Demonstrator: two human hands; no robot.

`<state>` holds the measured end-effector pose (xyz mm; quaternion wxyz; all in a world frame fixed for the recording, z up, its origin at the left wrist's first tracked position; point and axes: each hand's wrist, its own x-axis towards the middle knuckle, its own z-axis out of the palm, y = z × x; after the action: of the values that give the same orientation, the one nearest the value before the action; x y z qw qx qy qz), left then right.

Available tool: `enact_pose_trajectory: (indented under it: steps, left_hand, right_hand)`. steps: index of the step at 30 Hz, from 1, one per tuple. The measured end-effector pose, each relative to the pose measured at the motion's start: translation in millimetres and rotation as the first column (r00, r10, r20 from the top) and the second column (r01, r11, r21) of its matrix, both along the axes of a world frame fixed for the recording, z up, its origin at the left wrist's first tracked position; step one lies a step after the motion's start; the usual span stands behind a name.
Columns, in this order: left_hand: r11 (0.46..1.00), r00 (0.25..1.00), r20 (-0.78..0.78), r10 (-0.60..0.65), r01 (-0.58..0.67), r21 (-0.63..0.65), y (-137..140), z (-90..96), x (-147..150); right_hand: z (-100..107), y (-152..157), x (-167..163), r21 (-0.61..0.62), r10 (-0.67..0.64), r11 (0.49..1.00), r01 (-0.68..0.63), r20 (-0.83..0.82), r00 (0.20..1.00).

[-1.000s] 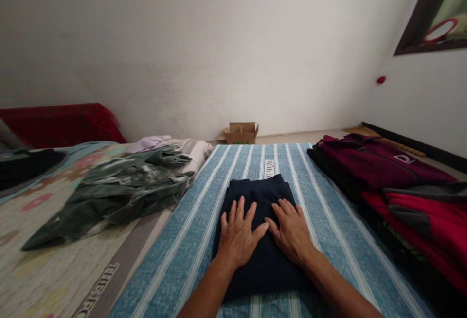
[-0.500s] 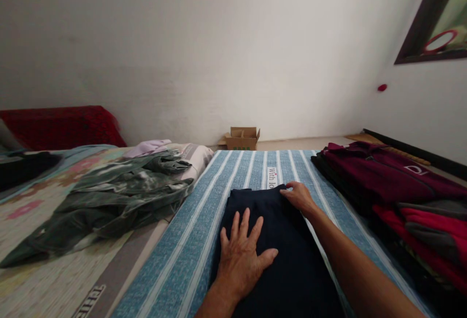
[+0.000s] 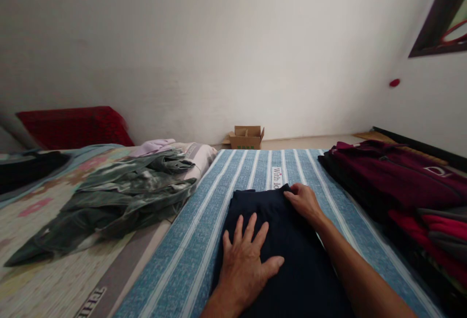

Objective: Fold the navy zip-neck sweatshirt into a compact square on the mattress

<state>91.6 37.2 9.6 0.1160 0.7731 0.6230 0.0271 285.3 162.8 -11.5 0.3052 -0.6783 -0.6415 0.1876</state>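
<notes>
Folded navy trousers (image 3: 299,264) lie lengthwise in front of me on a blue and white striped bedcover (image 3: 182,240), the waistband at the far end. My left hand (image 3: 243,264) rests flat on their left half, fingers spread. At the far right corner of the waistband, my right hand (image 3: 304,203) is closed, pinching the fabric edge between thumb and fingers. The near end of the trousers runs out of the picture.
Crumpled grey-green camouflage clothing (image 3: 134,206) lies on the patterned bed (image 3: 120,279) to the left. On the right sits a stack of folded clothes with a maroon garment (image 3: 386,174) on top. A cardboard box (image 3: 246,140) stands by the wall beyond.
My view has turned slightly left. The right hand's fingers sit a little lower at the waistband corner. My left hand keeps its flat place on the trousers.
</notes>
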Motion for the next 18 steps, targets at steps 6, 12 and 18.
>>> enact_pose_trajectory:
  steps: [6,12,18]
  left_hand:
    - [1.000,1.000,-0.012,-0.022,0.023,0.017,1.3,-2.5,2.0]
    - [0.998,0.999,-0.004,-0.034,0.034,0.046,3.9,-8.6,3.6]
    - [0.996,0.999,-0.010,-0.052,0.052,0.068,3.4,-10.5,4.1]
  right_hand:
    - [-11.1,-3.1,-7.2,-0.050,-0.124,0.989,0.137,0.215,0.969]
    - [21.1,-30.7,-15.6,-0.020,-0.064,0.997,0.078,0.388,0.919]
    - [25.5,-91.6,-32.6,0.090,0.336,0.910,-0.406,0.417,0.845]
